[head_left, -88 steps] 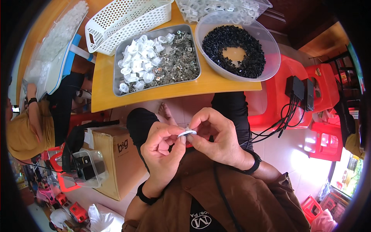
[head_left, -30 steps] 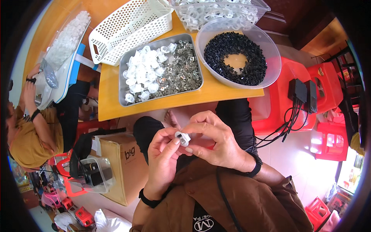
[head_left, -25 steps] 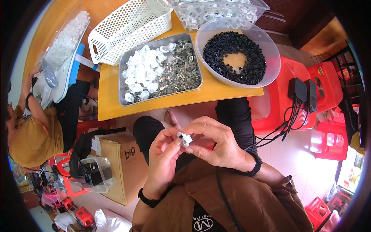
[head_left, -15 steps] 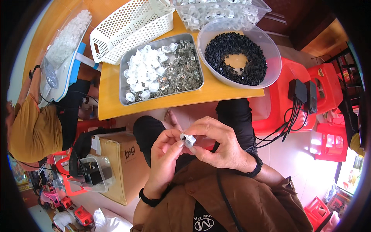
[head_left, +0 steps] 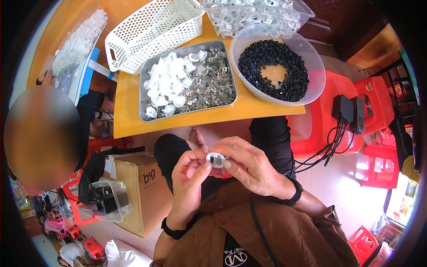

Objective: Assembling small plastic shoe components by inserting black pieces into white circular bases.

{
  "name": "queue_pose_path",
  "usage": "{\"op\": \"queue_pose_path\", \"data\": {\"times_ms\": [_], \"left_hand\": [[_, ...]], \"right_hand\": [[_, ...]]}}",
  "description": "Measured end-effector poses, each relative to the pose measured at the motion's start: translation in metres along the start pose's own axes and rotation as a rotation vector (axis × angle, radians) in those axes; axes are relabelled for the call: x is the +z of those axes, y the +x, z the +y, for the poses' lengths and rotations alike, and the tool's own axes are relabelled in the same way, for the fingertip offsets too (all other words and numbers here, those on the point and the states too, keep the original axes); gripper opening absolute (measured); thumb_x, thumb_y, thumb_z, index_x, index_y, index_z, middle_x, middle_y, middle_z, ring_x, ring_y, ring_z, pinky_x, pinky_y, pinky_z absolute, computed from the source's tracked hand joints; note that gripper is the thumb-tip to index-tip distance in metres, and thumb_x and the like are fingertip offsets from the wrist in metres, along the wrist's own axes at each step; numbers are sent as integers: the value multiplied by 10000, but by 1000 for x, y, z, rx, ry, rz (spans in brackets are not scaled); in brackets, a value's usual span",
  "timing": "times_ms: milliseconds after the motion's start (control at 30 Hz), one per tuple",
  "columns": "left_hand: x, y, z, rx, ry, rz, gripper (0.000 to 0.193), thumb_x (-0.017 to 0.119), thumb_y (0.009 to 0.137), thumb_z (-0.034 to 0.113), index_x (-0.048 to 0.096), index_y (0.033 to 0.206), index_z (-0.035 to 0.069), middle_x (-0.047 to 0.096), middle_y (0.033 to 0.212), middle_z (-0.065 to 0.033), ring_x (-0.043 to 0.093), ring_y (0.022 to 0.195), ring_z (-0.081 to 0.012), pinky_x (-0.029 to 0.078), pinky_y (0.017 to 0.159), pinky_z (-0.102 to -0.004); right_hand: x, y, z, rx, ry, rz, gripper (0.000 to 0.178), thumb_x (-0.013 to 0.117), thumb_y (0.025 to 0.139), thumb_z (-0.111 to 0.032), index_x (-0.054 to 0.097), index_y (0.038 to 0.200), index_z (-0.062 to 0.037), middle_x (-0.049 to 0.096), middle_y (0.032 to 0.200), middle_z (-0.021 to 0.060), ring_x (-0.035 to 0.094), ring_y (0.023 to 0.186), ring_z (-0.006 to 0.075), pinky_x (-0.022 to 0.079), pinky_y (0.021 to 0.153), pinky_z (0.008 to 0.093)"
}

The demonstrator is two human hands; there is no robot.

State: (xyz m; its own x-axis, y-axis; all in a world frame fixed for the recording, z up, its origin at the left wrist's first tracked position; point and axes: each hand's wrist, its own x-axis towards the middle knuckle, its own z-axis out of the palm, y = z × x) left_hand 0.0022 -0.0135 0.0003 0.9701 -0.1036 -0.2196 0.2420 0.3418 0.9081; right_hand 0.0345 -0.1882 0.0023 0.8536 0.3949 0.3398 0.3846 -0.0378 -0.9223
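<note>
In front of my lap, both hands pinch one small round white plastic part (head_left: 215,160). Its face is turned up, showing a black bit and a grey metallic bit inside. My left hand (head_left: 190,173) grips the left edge with thumb and fingers. On the opposite edge, my right hand (head_left: 251,167) holds on with thumb and fingertips. Beyond them on the table (head_left: 209,120) lies a metal tray (head_left: 143,100). White plastic parts (head_left: 167,82) fill its left side, and small greyish pieces (head_left: 213,82) cover its right.
A clear round bowl (head_left: 316,73) of small black parts (head_left: 253,58) stands right of the tray. Behind are a white perforated basket (head_left: 155,33) and a clear bin (head_left: 267,22). Another person (head_left: 42,138) sits at left. Red stools (head_left: 320,129) and cables (head_left: 333,147) are at right.
The white part has been turned between my fingers so its round face now points up. My right fingers have closed in around it. The person at left has leaned forward.
</note>
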Motion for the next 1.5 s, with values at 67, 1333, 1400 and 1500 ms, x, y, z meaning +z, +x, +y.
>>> {"op": "queue_pose_path", "data": {"times_ms": [67, 1333, 1400, 1500], "left_hand": [[1, 0, -1, 16, 16, 9, 160, 548, 911, 104, 517, 1034, 7, 634, 942, -107, 647, 803, -178, 551, 739, -331], [-5, 1, -8, 37, -128, -61, 189, 625, 879, 22, 578, 1060, -7, 626, 960, -62, 603, 875, -118, 499, 753, -249], [-4, 1, -6, 55, -144, -42, 195, 629, 874, 16, 574, 1060, -11, 626, 958, -64, 601, 878, -118, 499, 754, -250], [-3, -1, -2, 74, -150, 6, 198, 636, 866, 3, 575, 1053, -16, 623, 947, -63, 601, 879, -120, 502, 757, -254]], "right_hand": [[-1, 0, 1, 8, -15, -5, 244, 521, 884, -27, 586, 1118, -6, 592, 1047, 159, 570, 993, 342, 465, 858, 409], [1, 8, -5, -299, -271, 118, 532, 758, 627, -6, 627, 1133, -101, 589, 914, 45, 583, 841, 247, 497, 737, 357], [-1, 7, -8, -231, -258, 102, 515, 774, 620, -27, 629, 1110, -94, 596, 938, 47, 585, 853, 249, 499, 742, 358], [-1, 3, -1, -156, -214, 108, 454, 787, 629, -52, 638, 1056, -84, 604, 960, 57, 597, 842, 254, 511, 718, 351]]}}
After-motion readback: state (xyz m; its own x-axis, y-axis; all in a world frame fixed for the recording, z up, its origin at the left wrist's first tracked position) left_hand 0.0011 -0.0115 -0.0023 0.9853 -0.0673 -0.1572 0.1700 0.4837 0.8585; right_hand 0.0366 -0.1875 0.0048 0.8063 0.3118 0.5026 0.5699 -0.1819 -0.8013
